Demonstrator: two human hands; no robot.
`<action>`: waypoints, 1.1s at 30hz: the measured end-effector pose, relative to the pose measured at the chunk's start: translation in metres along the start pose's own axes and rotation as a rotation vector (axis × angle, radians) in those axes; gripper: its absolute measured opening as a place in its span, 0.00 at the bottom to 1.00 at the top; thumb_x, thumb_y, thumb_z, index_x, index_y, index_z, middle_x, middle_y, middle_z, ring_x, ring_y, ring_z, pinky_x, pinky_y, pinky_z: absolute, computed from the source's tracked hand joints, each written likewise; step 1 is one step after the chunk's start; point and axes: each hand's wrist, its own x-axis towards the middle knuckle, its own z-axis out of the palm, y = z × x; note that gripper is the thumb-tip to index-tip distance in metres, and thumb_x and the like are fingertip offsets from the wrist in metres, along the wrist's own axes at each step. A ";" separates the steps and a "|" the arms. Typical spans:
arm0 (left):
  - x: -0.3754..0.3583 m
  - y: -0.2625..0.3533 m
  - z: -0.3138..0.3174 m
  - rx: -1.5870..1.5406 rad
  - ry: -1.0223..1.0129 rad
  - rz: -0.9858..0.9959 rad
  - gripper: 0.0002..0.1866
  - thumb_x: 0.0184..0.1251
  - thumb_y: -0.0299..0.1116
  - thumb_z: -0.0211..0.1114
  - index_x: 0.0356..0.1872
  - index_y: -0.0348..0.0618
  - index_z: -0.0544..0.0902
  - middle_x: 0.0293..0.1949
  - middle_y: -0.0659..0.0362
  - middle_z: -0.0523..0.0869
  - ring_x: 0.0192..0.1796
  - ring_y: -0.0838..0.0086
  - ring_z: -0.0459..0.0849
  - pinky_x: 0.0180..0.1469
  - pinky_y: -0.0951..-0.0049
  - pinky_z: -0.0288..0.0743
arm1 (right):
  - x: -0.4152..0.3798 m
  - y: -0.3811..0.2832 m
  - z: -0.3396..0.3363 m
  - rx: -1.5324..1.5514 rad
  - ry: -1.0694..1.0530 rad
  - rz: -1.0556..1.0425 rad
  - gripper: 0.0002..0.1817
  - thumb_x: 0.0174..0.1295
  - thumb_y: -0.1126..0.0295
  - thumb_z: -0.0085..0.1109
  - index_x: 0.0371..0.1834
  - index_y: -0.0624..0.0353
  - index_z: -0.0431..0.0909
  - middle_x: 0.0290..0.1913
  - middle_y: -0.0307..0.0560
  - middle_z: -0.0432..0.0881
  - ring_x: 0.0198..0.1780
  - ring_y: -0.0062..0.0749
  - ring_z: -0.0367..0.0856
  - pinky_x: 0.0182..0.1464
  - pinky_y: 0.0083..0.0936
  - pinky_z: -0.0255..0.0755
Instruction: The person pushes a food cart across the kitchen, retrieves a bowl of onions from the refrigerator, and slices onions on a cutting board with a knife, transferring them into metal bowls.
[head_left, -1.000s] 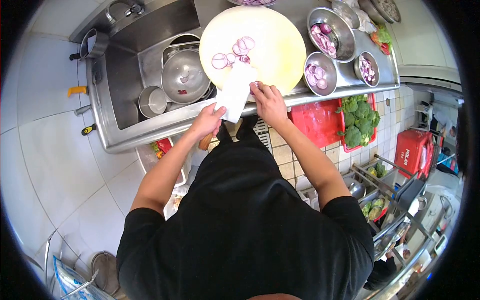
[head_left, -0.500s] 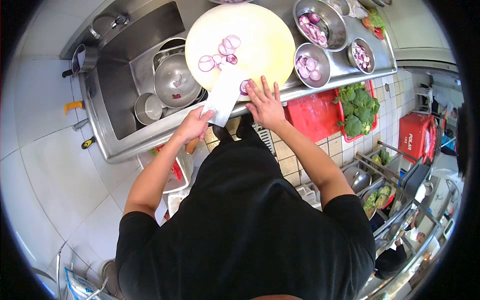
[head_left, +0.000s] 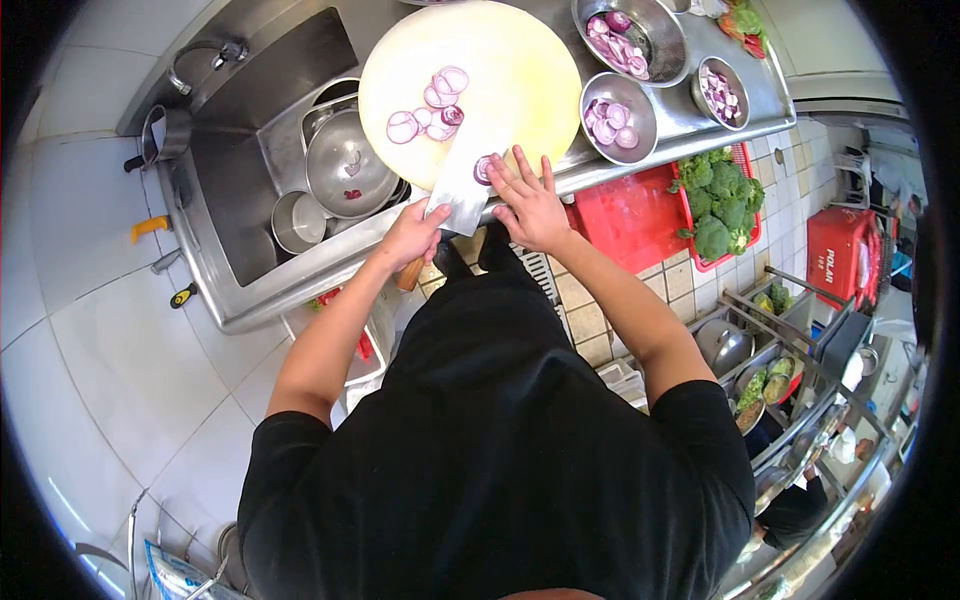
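My left hand [head_left: 410,236] is wrapped round the wooden handle of a broad cleaver [head_left: 464,188]. The blade lies over the near edge of a round, pale yellow cutting board [head_left: 520,75]. Beside the blade, my right hand [head_left: 532,208] has its fingers spread, with the fingertips at a cut red onion piece [head_left: 483,170]. Whether they press on it cannot be made out. Several onion slices [head_left: 440,88] and a darker onion piece [head_left: 452,116] lie farther up the board.
Metal bowls of cut onion [head_left: 618,118] stand right of the board. At left, a sink [head_left: 235,200] holds pots and a strainer [head_left: 350,175]. A red tray [head_left: 630,225] and broccoli [head_left: 718,205] are below the counter's right edge. Part of a co-worker [head_left: 795,515] shows at lower right.
My left hand and the cleaver have moved right, bringing the blade nearer my right fingertips. My right hand stays by the onion piece. The whole view has shifted slightly.
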 end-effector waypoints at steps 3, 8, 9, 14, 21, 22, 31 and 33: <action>-0.002 0.001 -0.006 0.020 -0.015 -0.004 0.17 0.86 0.45 0.55 0.56 0.40 0.77 0.18 0.65 0.73 0.13 0.78 0.72 0.17 0.73 0.70 | 0.002 -0.001 0.000 0.006 -0.004 -0.009 0.34 0.77 0.51 0.49 0.84 0.45 0.61 0.87 0.37 0.57 0.88 0.51 0.43 0.82 0.69 0.32; 0.015 -0.003 0.000 -0.009 -0.013 0.017 0.17 0.86 0.46 0.55 0.56 0.41 0.77 0.16 0.65 0.73 0.12 0.79 0.71 0.16 0.74 0.70 | 0.002 0.000 -0.002 0.062 -0.008 0.003 0.33 0.77 0.52 0.49 0.84 0.46 0.62 0.86 0.36 0.58 0.89 0.51 0.41 0.83 0.68 0.30; 0.010 0.000 0.007 -0.022 0.011 0.039 0.18 0.86 0.45 0.55 0.56 0.39 0.77 0.16 0.65 0.73 0.13 0.78 0.72 0.16 0.73 0.69 | 0.002 0.001 -0.002 0.065 -0.007 0.001 0.33 0.77 0.53 0.49 0.84 0.46 0.62 0.86 0.37 0.58 0.89 0.51 0.41 0.83 0.68 0.30; 0.011 -0.004 0.020 -0.045 0.061 0.047 0.18 0.86 0.44 0.56 0.56 0.37 0.77 0.19 0.63 0.75 0.14 0.77 0.74 0.16 0.71 0.71 | 0.003 0.002 -0.006 0.204 0.003 0.027 0.32 0.76 0.59 0.52 0.83 0.47 0.64 0.85 0.42 0.62 0.89 0.53 0.42 0.83 0.64 0.29; 0.004 -0.010 0.018 -0.242 0.040 0.029 0.16 0.86 0.44 0.56 0.55 0.41 0.77 0.19 0.66 0.73 0.14 0.79 0.70 0.16 0.72 0.68 | 0.015 -0.011 -0.025 0.458 0.502 0.298 0.06 0.60 0.77 0.70 0.39 0.56 0.89 0.40 0.45 0.87 0.51 0.45 0.78 0.59 0.39 0.72; -0.001 -0.006 0.017 -0.250 0.053 0.037 0.16 0.86 0.44 0.56 0.55 0.41 0.78 0.19 0.66 0.72 0.14 0.80 0.69 0.15 0.73 0.68 | 0.018 -0.015 -0.028 0.460 0.510 0.287 0.06 0.61 0.77 0.70 0.40 0.56 0.89 0.41 0.45 0.87 0.50 0.45 0.79 0.58 0.39 0.72; -0.068 0.064 0.022 1.038 0.499 0.385 0.11 0.78 0.36 0.56 0.46 0.36 0.75 0.31 0.39 0.86 0.37 0.37 0.87 0.43 0.39 0.78 | 0.024 -0.015 -0.025 0.511 0.584 0.305 0.06 0.63 0.76 0.69 0.42 0.56 0.86 0.43 0.46 0.87 0.50 0.46 0.80 0.55 0.38 0.73; -0.066 0.066 0.026 1.091 0.493 0.383 0.10 0.77 0.34 0.56 0.44 0.37 0.74 0.33 0.40 0.87 0.36 0.38 0.87 0.41 0.39 0.79 | 0.023 -0.017 -0.023 0.490 0.571 0.285 0.05 0.63 0.76 0.68 0.42 0.57 0.86 0.42 0.46 0.86 0.50 0.47 0.80 0.55 0.38 0.73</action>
